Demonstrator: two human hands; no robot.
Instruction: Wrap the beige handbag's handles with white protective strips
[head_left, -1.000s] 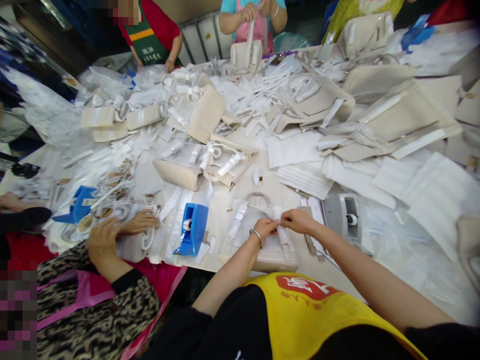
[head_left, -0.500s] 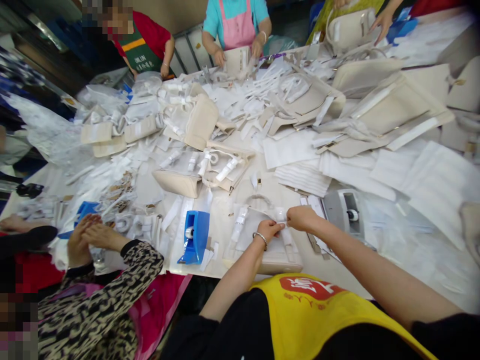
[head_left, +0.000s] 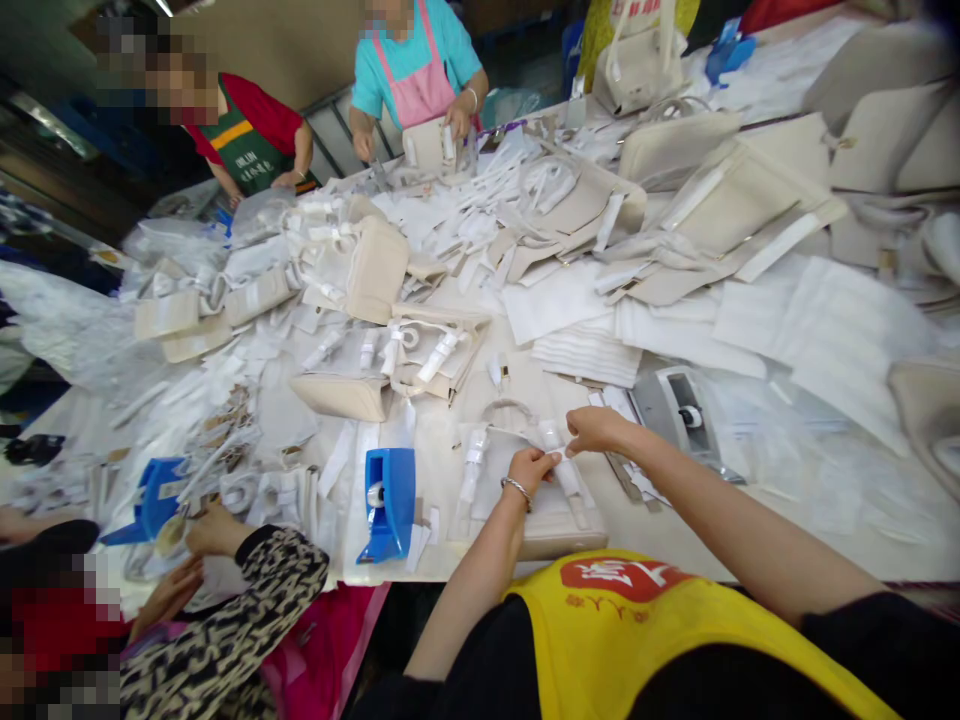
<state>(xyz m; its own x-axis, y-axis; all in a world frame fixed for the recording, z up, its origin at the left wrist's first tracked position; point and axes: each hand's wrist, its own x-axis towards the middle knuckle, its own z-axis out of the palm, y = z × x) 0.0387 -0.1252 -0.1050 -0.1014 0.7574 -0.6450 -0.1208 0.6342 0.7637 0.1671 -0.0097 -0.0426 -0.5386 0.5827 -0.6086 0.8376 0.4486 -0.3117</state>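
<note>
A beige handbag (head_left: 495, 475) lies in front of me at the table edge, its body under a clear or whitish cover. White wrapping (head_left: 570, 478) runs round the right leg of its handle, and a similar wrapped leg (head_left: 474, 462) is on the left side. My left hand (head_left: 531, 468), with a bracelet at the wrist, pinches the wrapping with thumb and fingers. Right beside it, my right hand (head_left: 596, 430) is closed, fingertips at the same wrapping. Whether a strip of tape lies between the fingers is too small to tell.
A blue tape dispenser (head_left: 388, 505) stands left of the bag, a grey tape dispenser (head_left: 679, 415) to the right. Beyond lie white foam sheets (head_left: 589, 345) and several beige bags (head_left: 379, 270). A co-worker's patterned sleeve (head_left: 281, 570) is close on my left; others work across the table.
The view has shifted, so the far side sits lower and further left. My hands stay at the wrapping, almost unmoved. The left co-worker's hands have parted, one beside another blue dispenser.
</note>
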